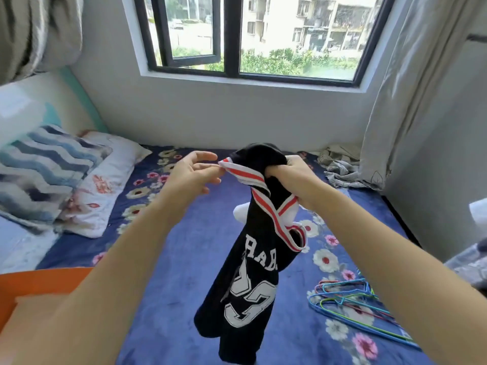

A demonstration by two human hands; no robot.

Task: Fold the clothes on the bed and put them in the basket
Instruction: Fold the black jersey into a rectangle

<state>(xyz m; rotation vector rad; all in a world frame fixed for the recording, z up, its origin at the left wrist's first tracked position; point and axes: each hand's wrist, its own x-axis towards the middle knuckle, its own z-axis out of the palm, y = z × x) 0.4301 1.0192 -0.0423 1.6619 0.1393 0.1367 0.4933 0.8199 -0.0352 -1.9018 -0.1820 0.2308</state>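
A black sleeveless jersey (pixel 247 280) with white numbers and red-and-white striped trim hangs in the air over the bed (pixel 184 259). My right hand (pixel 287 172) grips the bunched top of the jersey in a fist. My left hand (pixel 195 171) pinches the tip of the striped trim at the jersey's upper left, its other fingers spread loosely. The orange basket (pixel 39 283) shows at the lower left edge, with something tan inside it.
Several coloured wire hangers (pixel 353 299) lie on the blue floral sheet at the right. A crumpled grey garment (pixel 340 169) sits in the far right corner by the curtain. Pillows (pixel 66 175) are stacked at the left. A small white item (pixel 242 213) lies behind the jersey.
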